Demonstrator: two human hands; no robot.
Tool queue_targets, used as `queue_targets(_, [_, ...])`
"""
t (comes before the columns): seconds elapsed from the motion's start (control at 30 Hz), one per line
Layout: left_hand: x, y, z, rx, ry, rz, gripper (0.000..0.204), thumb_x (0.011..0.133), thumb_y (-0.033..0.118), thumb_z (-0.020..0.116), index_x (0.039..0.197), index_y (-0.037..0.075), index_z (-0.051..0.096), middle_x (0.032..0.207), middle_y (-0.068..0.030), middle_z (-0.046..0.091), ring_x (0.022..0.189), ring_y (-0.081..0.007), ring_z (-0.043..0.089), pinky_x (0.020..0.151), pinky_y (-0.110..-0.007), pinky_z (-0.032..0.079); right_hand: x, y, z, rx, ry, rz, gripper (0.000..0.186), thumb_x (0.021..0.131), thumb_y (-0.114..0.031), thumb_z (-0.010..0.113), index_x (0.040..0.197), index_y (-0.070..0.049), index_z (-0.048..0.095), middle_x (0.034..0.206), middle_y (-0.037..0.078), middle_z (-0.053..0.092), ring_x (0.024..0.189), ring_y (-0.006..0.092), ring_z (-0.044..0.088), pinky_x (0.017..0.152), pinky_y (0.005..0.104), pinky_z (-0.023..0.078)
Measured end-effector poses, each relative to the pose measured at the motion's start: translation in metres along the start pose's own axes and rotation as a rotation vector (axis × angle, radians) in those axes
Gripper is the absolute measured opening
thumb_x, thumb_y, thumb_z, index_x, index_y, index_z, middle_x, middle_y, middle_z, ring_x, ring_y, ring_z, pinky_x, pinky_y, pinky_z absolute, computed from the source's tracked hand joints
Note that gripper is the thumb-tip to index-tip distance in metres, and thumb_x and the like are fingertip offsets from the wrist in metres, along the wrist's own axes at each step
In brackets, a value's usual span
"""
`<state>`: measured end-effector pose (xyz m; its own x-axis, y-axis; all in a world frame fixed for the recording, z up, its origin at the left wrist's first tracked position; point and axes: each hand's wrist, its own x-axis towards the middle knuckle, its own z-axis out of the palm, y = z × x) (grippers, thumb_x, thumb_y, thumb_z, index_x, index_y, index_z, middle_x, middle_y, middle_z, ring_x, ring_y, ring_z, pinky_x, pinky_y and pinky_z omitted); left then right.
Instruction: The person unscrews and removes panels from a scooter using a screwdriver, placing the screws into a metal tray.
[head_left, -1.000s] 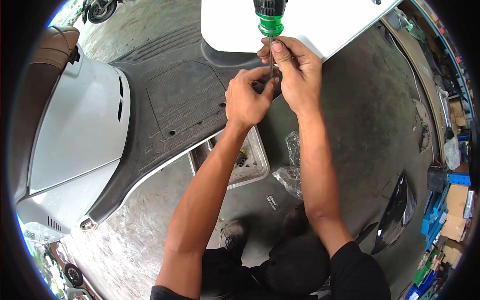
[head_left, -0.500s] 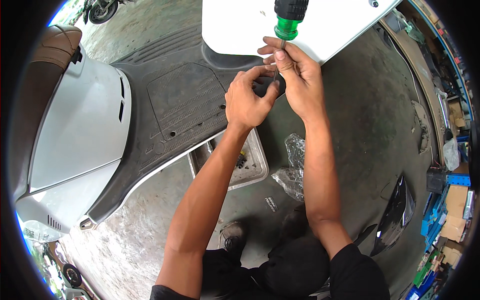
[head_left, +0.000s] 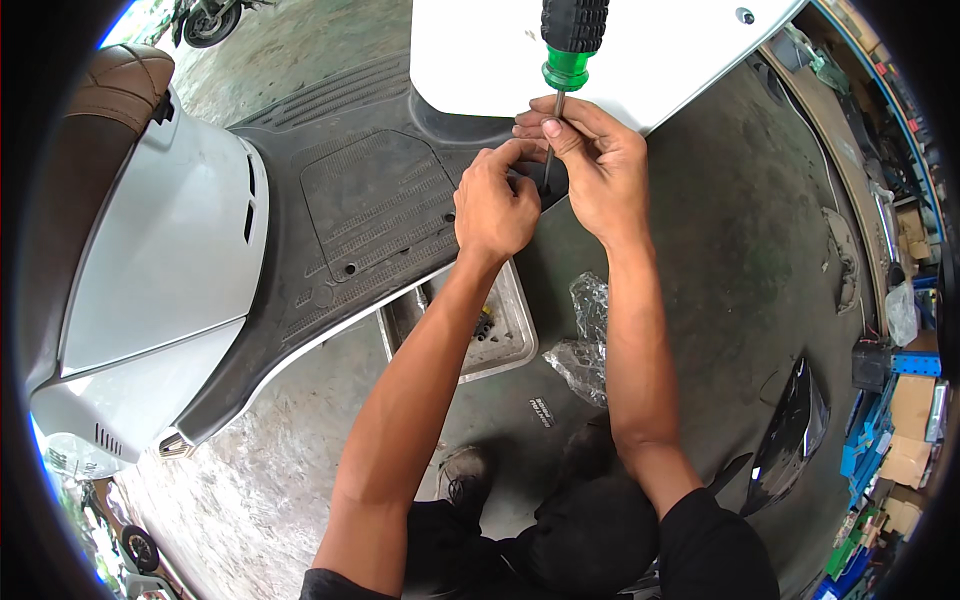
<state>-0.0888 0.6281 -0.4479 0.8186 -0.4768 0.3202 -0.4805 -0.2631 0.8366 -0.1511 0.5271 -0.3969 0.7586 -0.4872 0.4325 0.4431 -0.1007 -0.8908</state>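
Observation:
A screwdriver (head_left: 566,68) with a black and green handle stands nearly upright over the scooter's dark footboard (head_left: 375,190). My right hand (head_left: 605,170) pinches its thin metal shaft between thumb and fingers, below the handle. The lower end of the shaft reaches a dark hole at the footboard's front right; whether a screw sits there is hidden. Beside the shaft, my left hand (head_left: 492,205) rests over the footboard with loosely bent fingers. Its thumb is apart from the shaft, and its fingertips are partly hidden near it.
A white scooter panel (head_left: 480,60) rises behind my hands. Below the footboard, a metal tray (head_left: 515,330) holds small parts, with clear plastic wrap (head_left: 580,365) beside it. A glossy black panel (head_left: 795,435) lies on the floor at right; shelves with boxes (head_left: 910,425) line the far right.
My left thumb has drawn back from the shaft's lower end, where thumb and fingers were around it. The screwdriver's lower end now shows at the hole. My right hand keeps its pinch.

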Motion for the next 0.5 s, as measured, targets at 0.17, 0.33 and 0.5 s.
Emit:
queue_targets(0.17, [0.000,0.001,0.000,-0.017,-0.007,-0.007,0.037,0.074,0.003,0.052,0.104,0.013,0.070,0.090,-0.0134,0.066,0.083,-0.0333,0.065,0.076,-0.045,0.051,0.000,-0.001,-0.001,0.016,0.009,0.004,0.019,0.096,-0.002,0.056,0.109,0.009,0.064,0.094,0.013,0.071,0.089,0.0187,0.070,0.082,0.0299,0.057])
queue_targets(0.33, [-0.001,0.005,-0.003,-0.043,-0.009,-0.021,0.039,0.074,0.003,0.052,0.107,0.014,0.070,0.093,-0.0136,0.067,0.085,-0.0329,0.065,0.078,-0.043,0.051,0.000,-0.010,0.003,0.031,0.013,-0.029,0.019,0.095,-0.001,0.057,0.111,0.009,0.063,0.095,0.014,0.071,0.089,0.0197,0.070,0.081,0.0299,0.058])
queue_targets(0.5, [-0.008,0.024,-0.010,0.110,-0.108,0.088,0.031,0.077,0.005,0.061,0.107,0.007,0.069,0.097,-0.0160,0.069,0.081,-0.0288,0.066,0.076,-0.039,0.052,0.003,-0.027,0.001,0.013,0.003,-0.125,0.018,0.095,-0.001,0.058,0.109,0.008,0.063,0.095,0.014,0.071,0.089,0.0202,0.071,0.081,0.0306,0.058])
